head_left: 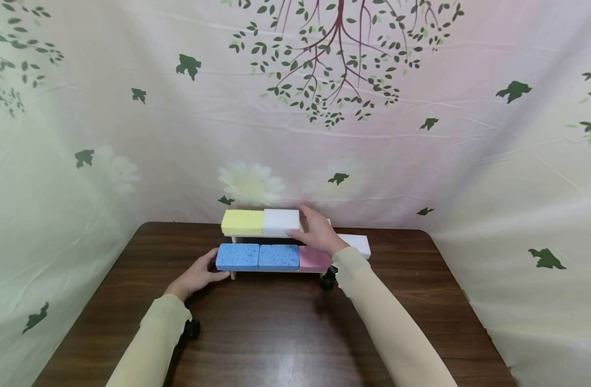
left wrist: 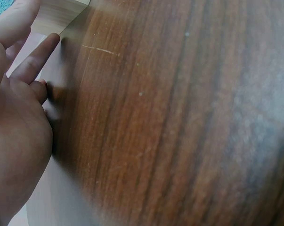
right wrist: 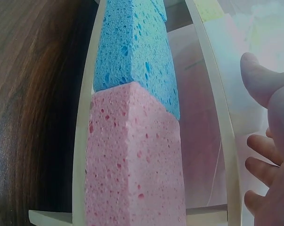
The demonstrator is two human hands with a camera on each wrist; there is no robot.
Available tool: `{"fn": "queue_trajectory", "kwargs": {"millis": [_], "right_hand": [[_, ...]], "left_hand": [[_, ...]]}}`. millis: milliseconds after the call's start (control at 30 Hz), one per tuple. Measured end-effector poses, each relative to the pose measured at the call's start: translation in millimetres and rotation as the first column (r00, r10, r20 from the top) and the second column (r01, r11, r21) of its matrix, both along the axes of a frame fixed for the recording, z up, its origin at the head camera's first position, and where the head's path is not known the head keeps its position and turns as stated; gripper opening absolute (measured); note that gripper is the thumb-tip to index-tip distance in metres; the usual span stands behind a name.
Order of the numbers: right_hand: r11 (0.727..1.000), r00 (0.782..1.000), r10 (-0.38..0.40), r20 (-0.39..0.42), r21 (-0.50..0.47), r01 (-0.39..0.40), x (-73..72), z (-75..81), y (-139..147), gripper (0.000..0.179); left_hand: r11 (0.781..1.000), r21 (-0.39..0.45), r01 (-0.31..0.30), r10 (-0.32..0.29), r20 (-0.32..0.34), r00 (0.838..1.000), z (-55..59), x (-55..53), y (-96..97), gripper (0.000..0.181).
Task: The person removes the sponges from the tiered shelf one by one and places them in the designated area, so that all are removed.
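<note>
A two-tier wooden rack (head_left: pixel 276 271) stands on the table. Its lower tier holds two blue sponges (head_left: pixel 237 257) and a pink sponge (right wrist: pixel 132 155). A yellow sponge (head_left: pixel 242 222) and a white sponge (head_left: pixel 281 221) lie side by side on the upper tier. My right hand (head_left: pixel 319 231) pinches the white sponge at its right end, thumb in front and fingers toward the back. My left hand (head_left: pixel 197 275) holds the rack's left end, its thumb along the front below the blue sponge. The left wrist view shows straight fingers close to the wooden support (left wrist: pixel 57 16).
A second white block (head_left: pixel 355 245) lies to the right of the rack, partly behind my right wrist. Behind the brown table (head_left: pixel 266 333) hangs a printed cloth (head_left: pixel 285 145) with leaves and flowers, and cloth walls stand on both sides.
</note>
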State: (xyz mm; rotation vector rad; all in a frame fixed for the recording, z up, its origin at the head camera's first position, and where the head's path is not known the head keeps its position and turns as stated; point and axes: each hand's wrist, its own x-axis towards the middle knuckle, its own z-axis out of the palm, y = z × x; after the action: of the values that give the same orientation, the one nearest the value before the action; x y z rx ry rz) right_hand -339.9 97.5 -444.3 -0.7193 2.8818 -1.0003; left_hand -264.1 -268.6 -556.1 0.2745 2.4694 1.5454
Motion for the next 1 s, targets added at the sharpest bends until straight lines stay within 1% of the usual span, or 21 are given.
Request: {"fn": "queue_trajectory", "kwargs": {"millis": [233, 433, 767, 1000], "right_hand": [[1.000, 1.000, -0.002, 0.013, 0.016, 0.002, 0.6, 1.3, -3.8, 0.094], [1.000, 0.999, -0.025, 0.031, 0.011, 0.025, -1.3, -0.5, -6.6, 0.094], [0.999, 1.000, -0.025, 0.013, 0.028, 0.025, -1.7, -0.3, -5.1, 0.088], [0.999, 0.999, -0.038, 0.018, 0.038, 0.037, 0.1, 0.5, -1.8, 0.086]], "left_hand": [[1.000, 0.000, -0.011, 0.011, 0.014, 1.000, 1.9, 1.0, -1.1, 0.092], [1.000, -0.009, -0.010, 0.010, 0.006, 1.000, 0.8, 1.1, -2.2, 0.092], [1.000, -0.008, -0.003, 0.003, -0.001, 1.000, 0.4, 1.2, -1.5, 0.092], [1.000, 0.004, -0.009, 0.009, 0.001, 1.000, 0.9, 1.5, -1.0, 0.093]]}}
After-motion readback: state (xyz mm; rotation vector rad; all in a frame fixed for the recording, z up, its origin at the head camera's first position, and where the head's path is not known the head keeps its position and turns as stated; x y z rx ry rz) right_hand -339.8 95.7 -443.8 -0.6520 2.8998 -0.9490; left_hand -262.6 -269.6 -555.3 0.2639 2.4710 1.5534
